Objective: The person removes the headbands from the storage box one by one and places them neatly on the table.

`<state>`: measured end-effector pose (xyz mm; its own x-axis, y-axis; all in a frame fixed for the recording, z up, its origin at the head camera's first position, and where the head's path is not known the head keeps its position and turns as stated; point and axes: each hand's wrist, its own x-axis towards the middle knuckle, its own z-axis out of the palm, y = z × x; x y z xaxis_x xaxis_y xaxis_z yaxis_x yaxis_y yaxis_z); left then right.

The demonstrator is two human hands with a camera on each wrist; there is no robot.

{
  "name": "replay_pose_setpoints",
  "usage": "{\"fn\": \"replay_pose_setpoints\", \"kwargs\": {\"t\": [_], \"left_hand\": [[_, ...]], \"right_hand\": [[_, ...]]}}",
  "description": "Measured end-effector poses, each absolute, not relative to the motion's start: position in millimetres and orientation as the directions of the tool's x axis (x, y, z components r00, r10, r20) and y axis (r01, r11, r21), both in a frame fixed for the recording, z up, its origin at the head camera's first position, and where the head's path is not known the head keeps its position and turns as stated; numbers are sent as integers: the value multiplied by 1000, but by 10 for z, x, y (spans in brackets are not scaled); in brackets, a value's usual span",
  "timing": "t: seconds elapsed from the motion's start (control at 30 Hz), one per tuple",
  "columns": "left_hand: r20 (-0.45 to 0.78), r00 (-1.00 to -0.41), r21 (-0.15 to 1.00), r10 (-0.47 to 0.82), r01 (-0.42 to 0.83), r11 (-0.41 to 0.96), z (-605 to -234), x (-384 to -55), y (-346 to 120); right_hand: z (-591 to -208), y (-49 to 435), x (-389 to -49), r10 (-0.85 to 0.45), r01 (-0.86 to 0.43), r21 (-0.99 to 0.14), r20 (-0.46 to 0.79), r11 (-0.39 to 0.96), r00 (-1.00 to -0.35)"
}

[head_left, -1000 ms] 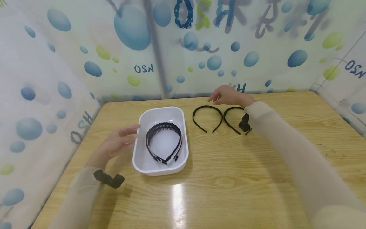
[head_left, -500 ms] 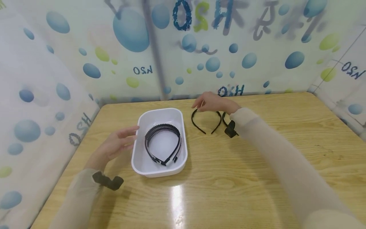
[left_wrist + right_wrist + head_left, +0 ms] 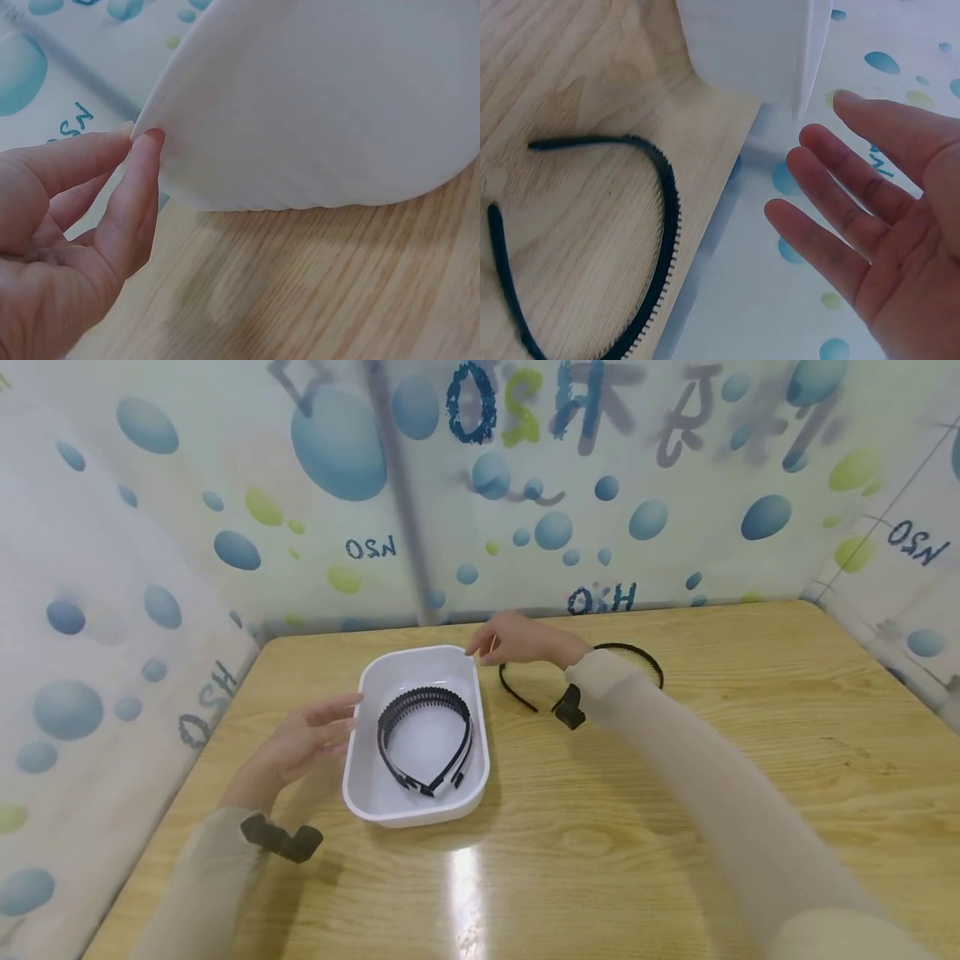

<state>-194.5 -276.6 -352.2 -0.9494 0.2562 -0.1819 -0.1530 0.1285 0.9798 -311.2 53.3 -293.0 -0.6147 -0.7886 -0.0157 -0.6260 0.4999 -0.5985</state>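
A white plastic tray point(image 3: 486, 758) sits on the table, holding several black toothed headbands point(image 3: 426, 695) bunched together. My left hand point(image 3: 296, 745) is at the tray's left side, fingers stretched out; the left wrist view shows its fingertips touching the tray's edge. Just off the far right corner of the tray is my right hand point(image 3: 519, 638), fingers spread and relaxed with nothing between them. Beneath that hand lies a black headband point(image 3: 669, 217), partly covered by the hand and wrist in the head view. A second black headband point(image 3: 651, 662) lies farther right, half hidden by the sleeve.
The wooden table point(image 3: 637, 827) reaches back to a wall covering point(image 3: 480, 510) with blue and green bubble prints, which also runs along the left side. A dark wrist camera point(image 3: 281, 839) is strapped on each wrist.
My right hand has moved left from above the headbands to beside the tray's far right corner. My left hand stays at the tray's left edge, and the headbands have not moved.
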Motion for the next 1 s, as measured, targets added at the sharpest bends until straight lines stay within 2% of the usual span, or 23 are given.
{"fn": "replay_pose_setpoints", "kwargs": {"t": [0.37,0.67,1.0], "left_hand": [[-181,-951,981,252,-157,112,-3529,-1937,-2764],[-178,-946,982,270,-154,106,-3530,-1941,-2773],[-175,-947,984,271,-157,88,-3544,-1940,-2774]], "right_hand": [[-2896,244,-3066,-816,-664,-574,-11,478,-578],[-2905,86,-3069,-811,-633,-599,-48,490,-583],[-2910,-33,-3072,-807,-641,-565,-78,520,-586]]}}
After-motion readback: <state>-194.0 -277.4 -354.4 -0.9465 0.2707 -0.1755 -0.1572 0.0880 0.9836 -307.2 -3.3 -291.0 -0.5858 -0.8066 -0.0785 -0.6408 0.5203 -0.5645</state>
